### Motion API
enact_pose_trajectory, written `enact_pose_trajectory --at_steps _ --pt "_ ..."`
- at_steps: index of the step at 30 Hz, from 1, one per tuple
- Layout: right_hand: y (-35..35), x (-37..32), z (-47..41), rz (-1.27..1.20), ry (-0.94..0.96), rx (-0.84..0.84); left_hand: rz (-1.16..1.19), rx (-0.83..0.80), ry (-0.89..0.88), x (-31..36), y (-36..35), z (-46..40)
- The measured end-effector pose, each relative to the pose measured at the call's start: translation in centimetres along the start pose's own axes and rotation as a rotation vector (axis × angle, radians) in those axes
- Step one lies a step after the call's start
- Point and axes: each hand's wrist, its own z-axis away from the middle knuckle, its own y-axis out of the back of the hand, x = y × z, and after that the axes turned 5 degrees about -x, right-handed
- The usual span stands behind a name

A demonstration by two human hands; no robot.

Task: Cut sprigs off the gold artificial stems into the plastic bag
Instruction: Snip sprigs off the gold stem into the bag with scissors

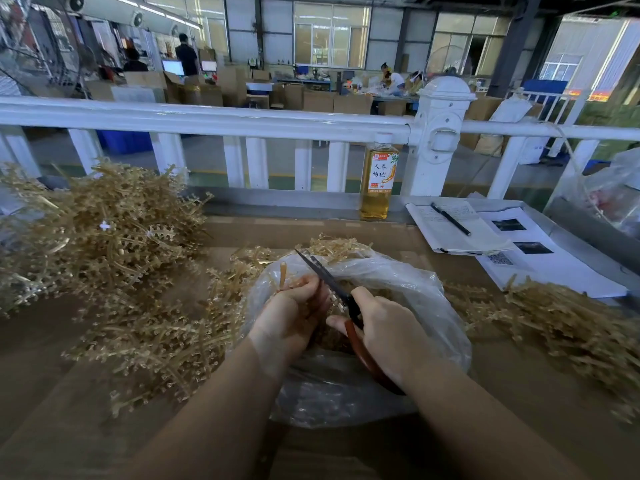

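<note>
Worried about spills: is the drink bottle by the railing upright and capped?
Upright and capped: the bottle stands on the table edge, white cap on top, amber liquid nearly full.

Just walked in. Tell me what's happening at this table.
A person is trimming gold artificial stems. The left hand grips a stem over an open plastic bag, while the right hand holds red-handled scissors, blades pointing away over the bag. A big heap of gold stems lies to the left, another pile to the right. A drink bottle stands by the white railing.
</note>
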Motion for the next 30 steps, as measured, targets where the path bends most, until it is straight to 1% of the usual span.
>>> enact_pose_trajectory --at_steps 3,8,15,30 --pt "-0.07 0.07 0.11 0.017 0.004 -0.003 0.023 0.022 -0.005 0.06 -0.01 -0.09" --pt "-0.11 0.02 0.24 0.049 0.011 0.021 0.092 0.115 0.008 0.04 -0.17 -0.41" --pt "-0.39 -0.18 0.24 0.035 0.005 0.043 0.054 0.076 0.031 0.09 -0.39 -0.12" --pt "0.23 -0.42 -0.17 0.092 0.004 -0.006 0.029 0.044 0.062 0.15 -0.01 -0.44"
